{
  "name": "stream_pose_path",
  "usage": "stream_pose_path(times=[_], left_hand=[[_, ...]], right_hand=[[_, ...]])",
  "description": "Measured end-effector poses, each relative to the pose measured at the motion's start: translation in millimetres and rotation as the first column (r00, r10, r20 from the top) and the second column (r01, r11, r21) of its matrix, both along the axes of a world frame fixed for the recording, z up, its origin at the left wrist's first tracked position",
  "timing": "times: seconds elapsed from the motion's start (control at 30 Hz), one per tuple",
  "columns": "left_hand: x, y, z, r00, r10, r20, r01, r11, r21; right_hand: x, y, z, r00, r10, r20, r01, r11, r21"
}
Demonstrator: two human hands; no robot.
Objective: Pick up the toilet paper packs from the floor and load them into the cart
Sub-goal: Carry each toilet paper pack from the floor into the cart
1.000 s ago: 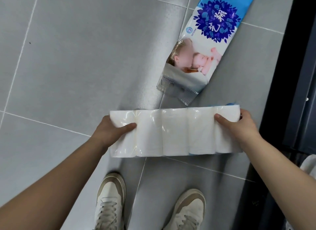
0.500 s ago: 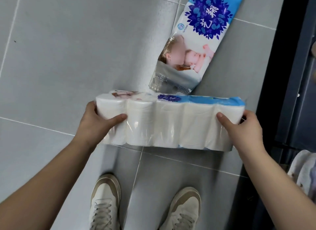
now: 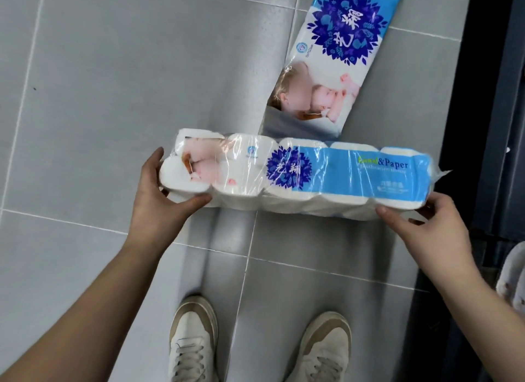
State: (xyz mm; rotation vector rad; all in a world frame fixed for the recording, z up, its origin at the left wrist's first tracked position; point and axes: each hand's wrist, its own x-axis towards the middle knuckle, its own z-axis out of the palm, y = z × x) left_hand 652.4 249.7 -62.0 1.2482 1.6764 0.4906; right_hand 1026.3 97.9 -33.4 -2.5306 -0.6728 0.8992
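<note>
Now left hand (image 3: 159,194) and right hand (image 3: 426,231) grip the toilet paper pack (image 3: 298,177) endwise, rolled label-up, perhaps raised.

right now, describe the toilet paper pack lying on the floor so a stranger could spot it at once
Start at the grey tiled floor, toward the dark strip on its right edge. The floor pack lies flat there, slanting away. Unlike the held pack, gripped by the left hand and right hand, no hand touches it.
</note>
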Motion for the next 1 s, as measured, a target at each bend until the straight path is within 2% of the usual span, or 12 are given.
stream_pose_path(times=[0.13,0.3,0.37,0.43,0.5,0.6,0.77,1.0], left_hand=[[-6,-5,0,0.977,-0.152,-0.152,0.161,0.986,0.049],[0,-9,3,0.932,-0.266,-0.244,0.288,0.956,0.058],[4,-7,3,0.889,-0.328,-0.319,0.362,0.931,0.053],[10,-6,1,0.831,-0.388,-0.397,0.44,0.897,0.043],[15,-3,0,0.798,-0.422,-0.43,0.479,0.877,0.029],[19,3,1,0.747,-0.471,-0.469,0.532,0.847,-0.005],[30,16,7,0.639,-0.562,-0.525,0.581,0.8,-0.151],[34,20,27,0.628,-0.568,-0.533,0.56,0.805,-0.198]], right_hand=[[-2,-5,3,0.991,0.112,0.075,-0.105,0.99,-0.098],[-3,-5,3,0.963,0.217,0.162,-0.199,0.972,-0.124],[-3,1,3,0.912,0.33,0.244,-0.299,0.941,-0.156],[-3,8,1,0.823,0.489,0.29,-0.446,0.871,-0.206],[-3,15,-3,0.749,0.591,0.3,-0.533,0.806,-0.258],[-5,26,-7,0.687,0.679,0.26,-0.588,0.729,-0.35],[-9,33,-12,0.651,0.719,0.244,-0.607,0.685,-0.401],[-10,33,-1,0.627,0.713,0.314,-0.633,0.701,-0.327]])
